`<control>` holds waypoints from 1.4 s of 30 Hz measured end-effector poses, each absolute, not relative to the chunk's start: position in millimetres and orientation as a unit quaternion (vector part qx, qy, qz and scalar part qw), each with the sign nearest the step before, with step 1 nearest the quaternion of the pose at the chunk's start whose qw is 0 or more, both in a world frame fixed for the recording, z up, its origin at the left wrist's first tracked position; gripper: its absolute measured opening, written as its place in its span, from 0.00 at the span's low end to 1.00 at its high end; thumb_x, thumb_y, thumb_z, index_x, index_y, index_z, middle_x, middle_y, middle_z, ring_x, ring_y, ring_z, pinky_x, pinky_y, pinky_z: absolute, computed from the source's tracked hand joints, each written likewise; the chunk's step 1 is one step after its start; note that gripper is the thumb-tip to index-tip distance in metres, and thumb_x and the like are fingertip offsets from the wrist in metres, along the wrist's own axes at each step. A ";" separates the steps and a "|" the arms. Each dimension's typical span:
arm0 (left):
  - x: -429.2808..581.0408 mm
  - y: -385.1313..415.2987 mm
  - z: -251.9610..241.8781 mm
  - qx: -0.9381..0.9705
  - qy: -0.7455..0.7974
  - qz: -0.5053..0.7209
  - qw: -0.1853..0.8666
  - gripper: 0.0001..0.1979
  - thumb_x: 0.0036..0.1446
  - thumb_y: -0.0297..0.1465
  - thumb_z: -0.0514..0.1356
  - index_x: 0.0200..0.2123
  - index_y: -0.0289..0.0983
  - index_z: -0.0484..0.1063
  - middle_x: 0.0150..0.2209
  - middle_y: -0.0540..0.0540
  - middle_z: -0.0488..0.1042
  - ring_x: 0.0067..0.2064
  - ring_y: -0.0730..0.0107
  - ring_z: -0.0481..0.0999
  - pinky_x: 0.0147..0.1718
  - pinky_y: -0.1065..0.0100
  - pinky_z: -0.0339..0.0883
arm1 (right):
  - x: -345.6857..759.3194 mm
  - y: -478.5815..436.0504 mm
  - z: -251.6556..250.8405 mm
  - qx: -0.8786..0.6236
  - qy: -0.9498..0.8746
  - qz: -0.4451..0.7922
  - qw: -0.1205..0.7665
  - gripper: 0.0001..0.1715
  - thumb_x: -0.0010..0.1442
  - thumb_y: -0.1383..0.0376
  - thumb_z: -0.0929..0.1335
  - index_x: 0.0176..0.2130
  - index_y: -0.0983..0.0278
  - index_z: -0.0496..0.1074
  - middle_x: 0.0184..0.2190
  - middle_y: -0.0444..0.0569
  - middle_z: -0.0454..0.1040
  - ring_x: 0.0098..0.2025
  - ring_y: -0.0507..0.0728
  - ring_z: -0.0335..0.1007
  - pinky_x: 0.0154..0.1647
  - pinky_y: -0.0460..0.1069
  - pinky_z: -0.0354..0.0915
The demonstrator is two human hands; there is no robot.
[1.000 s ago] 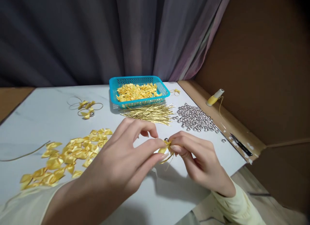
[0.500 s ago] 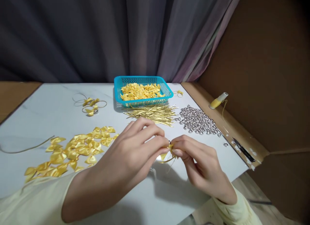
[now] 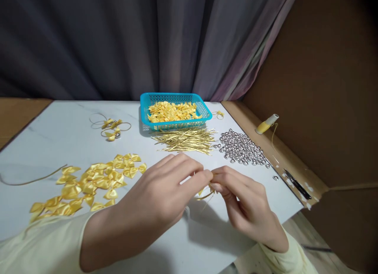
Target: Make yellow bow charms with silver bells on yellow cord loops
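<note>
Over the front of the table, my left hand (image 3: 165,195) and my right hand (image 3: 246,203) meet fingertip to fingertip. Both are closed in a pinch around a small yellow ribbon bow with a curved gold cord (image 3: 206,196). Only the cord's curve, a bit of yellow ribbon and thin thread ends show below the fingers; the rest is hidden by them. Left of my left forearm lies a spread of yellow satin bows (image 3: 97,177). Just beyond my hands is a heap of short gold cords (image 3: 186,141).
A blue plastic basket (image 3: 209,115) of yellow bows stands at the back. Silver bell-like pieces (image 3: 242,146) are heaped at right, near black snips (image 3: 297,184) and a spool of yellow thread (image 3: 266,124). Looped cords with bows (image 3: 112,128) lie at back left.
My left fingers have moved in and down against my right fingertips, covering the silver piece and most of the bow seen earlier. My right hand has barely moved.
</note>
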State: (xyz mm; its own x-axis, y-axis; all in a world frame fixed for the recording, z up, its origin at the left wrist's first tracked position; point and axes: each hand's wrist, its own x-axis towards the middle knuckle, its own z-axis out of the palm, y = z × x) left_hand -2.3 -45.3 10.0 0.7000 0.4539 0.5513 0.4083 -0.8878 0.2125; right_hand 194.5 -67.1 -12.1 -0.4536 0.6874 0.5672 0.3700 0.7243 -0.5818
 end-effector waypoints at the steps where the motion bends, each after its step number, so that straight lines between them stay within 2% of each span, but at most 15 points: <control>1: -2.5 -45.4 10.5 0.924 0.229 0.306 0.027 0.09 0.62 0.20 0.51 0.39 0.33 0.70 0.36 0.42 0.72 0.37 0.62 0.69 0.35 0.63 0.62 | 194.4 -67.1 -11.9 -0.319 -0.831 0.191 0.414 0.11 0.62 0.78 0.58 0.37 0.66 0.64 0.31 0.51 0.67 0.33 0.54 0.63 0.31 0.49 0.62; 9: -2.2 -46.8 12.4 0.932 0.223 0.287 -0.018 0.11 0.63 0.20 0.49 0.37 0.30 0.71 0.34 0.41 0.73 0.35 0.61 0.69 0.31 0.63 0.61 | 193.7 -66.9 -11.9 -0.317 -0.831 0.193 0.413 0.11 0.61 0.79 0.58 0.37 0.67 0.64 0.31 0.51 0.66 0.34 0.54 0.63 0.32 0.49 0.62; 13: -1.4 -47.2 12.4 0.931 0.228 0.285 -0.012 0.11 0.63 0.19 0.49 0.36 0.30 0.72 0.33 0.41 0.73 0.34 0.62 0.68 0.31 0.63 0.61 | 195.3 -67.2 -14.2 -0.308 -0.837 0.195 0.409 0.12 0.60 0.79 0.58 0.38 0.67 0.64 0.31 0.52 0.67 0.34 0.54 0.63 0.32 0.49 0.62; 19: -2.0 -46.7 12.6 0.931 0.238 0.277 0.003 0.11 0.63 0.19 0.49 0.40 0.30 0.71 0.34 0.42 0.72 0.35 0.62 0.68 0.31 0.63 0.61 | 195.6 -66.9 -14.5 -0.306 -0.835 0.202 0.410 0.11 0.60 0.80 0.58 0.37 0.69 0.64 0.31 0.52 0.66 0.34 0.53 0.63 0.32 0.48 0.60; 23: -0.9 -46.5 13.3 0.931 0.226 0.286 -0.019 0.13 0.64 0.20 0.47 0.37 0.30 0.71 0.33 0.42 0.72 0.34 0.62 0.68 0.30 0.63 0.61 | 195.9 -67.6 -14.9 -0.304 -0.837 0.207 0.406 0.11 0.59 0.81 0.59 0.37 0.70 0.65 0.31 0.52 0.66 0.34 0.53 0.62 0.32 0.48 0.60; 27: -1.3 -47.6 10.0 0.930 0.230 0.285 -0.011 0.11 0.64 0.20 0.49 0.39 0.30 0.71 0.34 0.42 0.72 0.35 0.62 0.68 0.31 0.63 0.61 | 195.0 -66.4 -13.9 -0.300 -0.838 0.204 0.407 0.12 0.59 0.81 0.58 0.37 0.71 0.65 0.30 0.52 0.66 0.33 0.53 0.62 0.31 0.48 0.59; 31: -3.1 -46.5 8.5 0.929 0.246 0.273 0.043 0.09 0.62 0.19 0.51 0.40 0.33 0.69 0.35 0.44 0.71 0.36 0.64 0.67 0.34 0.64 0.61 | 194.7 -64.7 -14.1 -0.294 -0.840 0.200 0.410 0.12 0.58 0.82 0.59 0.37 0.72 0.66 0.31 0.53 0.67 0.34 0.53 0.62 0.32 0.48 0.60; 37: -4.4 -36.5 11.0 0.925 0.246 0.255 0.140 0.10 0.59 0.16 0.53 0.39 0.35 0.67 0.39 0.47 0.65 0.42 0.68 0.64 0.40 0.67 0.59 | 196.5 -64.6 -17.0 -0.287 -0.839 0.218 0.408 0.13 0.58 0.82 0.58 0.38 0.71 0.65 0.32 0.54 0.68 0.34 0.53 0.62 0.32 0.48 0.60; 42: -5.9 -32.2 12.2 0.907 0.249 0.237 0.244 0.07 0.66 0.22 0.49 0.39 0.37 0.65 0.40 0.50 0.65 0.41 0.74 0.66 0.40 0.72 0.59 | 195.8 -64.9 -15.8 -0.290 -0.833 0.234 0.409 0.12 0.59 0.82 0.58 0.37 0.70 0.65 0.32 0.53 0.67 0.34 0.53 0.62 0.32 0.47 0.59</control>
State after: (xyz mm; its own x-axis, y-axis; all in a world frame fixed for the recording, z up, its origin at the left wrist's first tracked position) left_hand -5.9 -32.2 12.2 0.7636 0.5675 0.3080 0.3360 -0.7565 0.5610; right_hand 195.8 -64.9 -15.8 -0.4982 0.6740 0.5455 0.2909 0.7226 -0.6271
